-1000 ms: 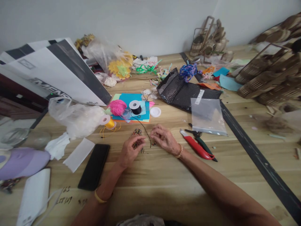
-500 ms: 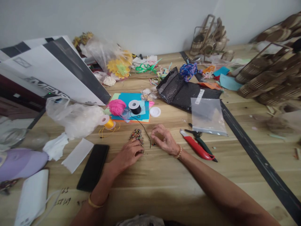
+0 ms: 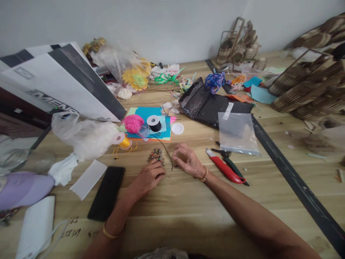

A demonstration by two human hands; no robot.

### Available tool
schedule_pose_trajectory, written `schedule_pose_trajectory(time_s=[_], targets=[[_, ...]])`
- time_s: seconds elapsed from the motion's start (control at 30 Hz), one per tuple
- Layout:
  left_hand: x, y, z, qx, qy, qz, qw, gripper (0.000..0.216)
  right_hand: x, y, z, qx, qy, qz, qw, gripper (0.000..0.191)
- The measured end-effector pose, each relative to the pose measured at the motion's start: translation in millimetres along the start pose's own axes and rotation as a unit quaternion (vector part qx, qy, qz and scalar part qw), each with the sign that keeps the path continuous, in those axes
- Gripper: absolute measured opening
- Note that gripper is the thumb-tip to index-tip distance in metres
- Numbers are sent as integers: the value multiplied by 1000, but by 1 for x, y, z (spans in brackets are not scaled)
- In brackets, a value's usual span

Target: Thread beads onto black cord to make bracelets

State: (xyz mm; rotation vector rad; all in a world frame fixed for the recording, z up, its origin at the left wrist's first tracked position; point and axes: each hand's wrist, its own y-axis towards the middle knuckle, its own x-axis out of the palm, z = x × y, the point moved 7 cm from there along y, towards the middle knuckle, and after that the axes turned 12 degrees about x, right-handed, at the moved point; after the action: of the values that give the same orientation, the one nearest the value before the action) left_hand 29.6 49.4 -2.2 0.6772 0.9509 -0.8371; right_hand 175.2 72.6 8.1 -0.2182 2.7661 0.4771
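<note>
A small heap of multicoloured beads [image 3: 156, 155] lies on the wooden table. My left hand [image 3: 150, 176] rests at the near edge of the heap, fingers curled together and thumb mostly hidden; whatever is in its fingertips cannot be seen. To the right, my right hand [image 3: 188, 160] is curled with its fingertips brought together, and what they pinch is too small to tell. A black cord [image 3: 165, 149] runs from the black spool [image 3: 154, 123] down to just left of my right fingertips. Tiny dark and reddish bits show under that hand.
Red-handled cutters [image 3: 226, 169] lie right of my right hand, below a clear zip bag [image 3: 238, 133]. A black phone [image 3: 107, 192] lies by my left forearm. Pink yarn [image 3: 134, 124], a yellow thread spool [image 3: 123, 140] and a white disc [image 3: 177, 128] are beyond the beads.
My left fingers have closed together a little at the heap's near edge; a bead seen by the fingertips before is out of sight. My right hand stays almost still.
</note>
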Motion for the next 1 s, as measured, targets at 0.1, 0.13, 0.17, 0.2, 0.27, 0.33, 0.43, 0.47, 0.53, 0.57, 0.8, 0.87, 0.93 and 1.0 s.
schedule_pose_trajectory(time_s=[0.1,0.13,0.17,0.2,0.27,0.33,0.43,0.47,0.53,0.57,0.8,0.87,0.93,1.0], targets=[[1,-1,-2,0,21,23,1000,13,1,0,0,3,-1,-3,1000,11],[2,-1,-3,-1,26,31,999,13,1,0,0,4,-2,-4,1000,11],[1,-1,-3,-2,27,40,999,13,1,0,1,5,-3,-5,1000,11],[1,0,-3,-4,25,49,998,13,1,0,1,6,-4,-5,1000,12],[-3,1,-3,-10,12,78,997,13,1,0,1,8,-5,-3,1000,12],[-9,1,-4,-27,-16,125,992,12,1,0,0,7,-4,-1,1000,12],[-17,-4,-16,-110,-106,220,964,8,1,-1,-5,-8,-5,1,1000,13],[-16,-7,-22,-150,-154,247,945,7,2,-2,-7,-12,-5,2,1000,13],[-10,-14,-34,-228,-265,283,893,9,3,-3,-10,-11,1,3,1000,14],[-6,-16,-38,-259,-320,296,862,12,4,-3,-10,-5,6,1,1000,15],[12,-17,-43,-315,-515,341,720,21,17,-4,-7,47,69,-76,994,21],[13,-16,-41,-320,-533,344,704,23,19,-4,-6,53,79,-87,992,21],[14,-15,-39,-325,-541,344,695,25,20,-4,-5,56,86,-88,991,21],[14,-15,-38,-327,-544,339,695,24,19,-4,-6,51,89,-84,991,19]])
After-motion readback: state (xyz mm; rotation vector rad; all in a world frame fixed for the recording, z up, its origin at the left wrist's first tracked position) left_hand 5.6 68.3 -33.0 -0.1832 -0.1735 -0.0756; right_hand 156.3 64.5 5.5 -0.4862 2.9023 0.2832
